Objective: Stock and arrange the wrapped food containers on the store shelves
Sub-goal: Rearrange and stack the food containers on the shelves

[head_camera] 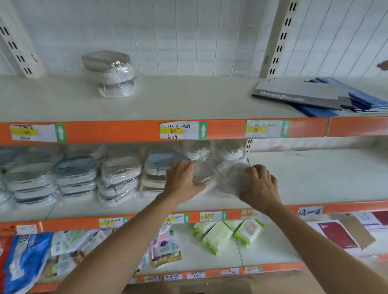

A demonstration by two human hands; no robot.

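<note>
**Both hands on wrapped containers at the right end of the middle-shelf row**

From the head camera I see my left hand (183, 178) laid on a clear-wrapped container (202, 176) on the middle shelf (323, 176), fingers spread and nearly straight, pressing its left side and top rather than curling round it. My right hand (260, 186) grips the next wrapped round container (235, 176), just to the right, fingers curled over its upper edge; the container is tilted toward me. The two containers touch or nearly touch; the wrap glare hides the seam.

Left of my hands the row of stacked wrapped containers (76, 174) runs tight to the frame's left edge, stacks touching each other, so there is no slack that way. To the right of the held container the middle shelf lies bare as far as the frame's edge. The orange shelf lip (302, 208) lies under my wrists, and the upper shelf's orange edge (112, 130) with its price tags (183, 130) hangs close above the stacks.

On the top shelf (186, 98) one wrapped stack of containers (109, 73) stands alone, well apart from a pile of notebooks (308, 95) at the right. The back wall is white panelling with slotted uprights (283, 31). The lower shelf holds green wipe packs (225, 234), pouches and a blue-and-red bag (18, 265).
</note>
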